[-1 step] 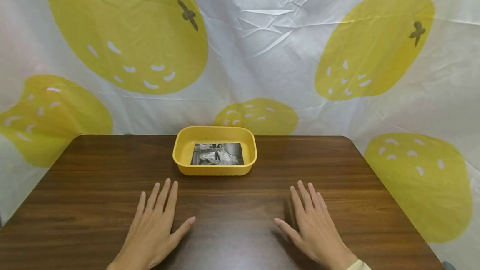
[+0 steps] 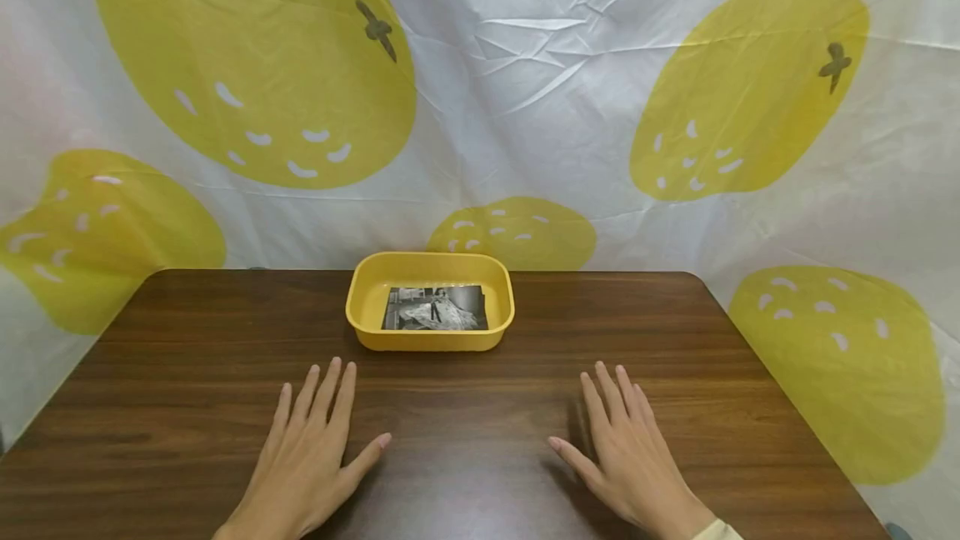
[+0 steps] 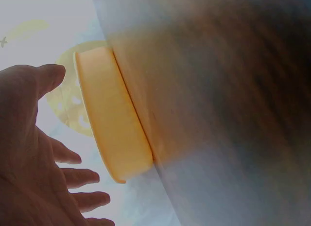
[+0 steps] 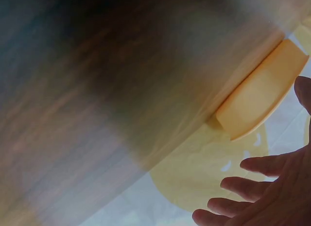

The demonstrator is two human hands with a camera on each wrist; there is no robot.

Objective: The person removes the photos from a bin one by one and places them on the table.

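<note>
A yellow plastic basin (image 2: pixel 429 342) with rounded corners stands near the far edge of the table. Inside it lie black-and-white photo prints (image 2: pixel 435 310), the top one overlapping another at its right edge. My left hand (image 2: pixel 307 457), palm down with fingers straight and thumb spread, is at the front left of the basin. On the other side my right hand (image 2: pixel 630 457) has the same pose, farther from the basin. Neither holds anything. Both wrist views show the basin's outer wall (image 3: pixel 114 114) beyond the spread fingers.
The dark wood-grain table (image 2: pixel 480 432) reaches back to a white cloth (image 2: pixel 517 132) printed with large yellow fruit shapes. This cloth hangs behind the table and along its sides. A pale sleeve cuff (image 2: pixel 717 530) shows at the right wrist.
</note>
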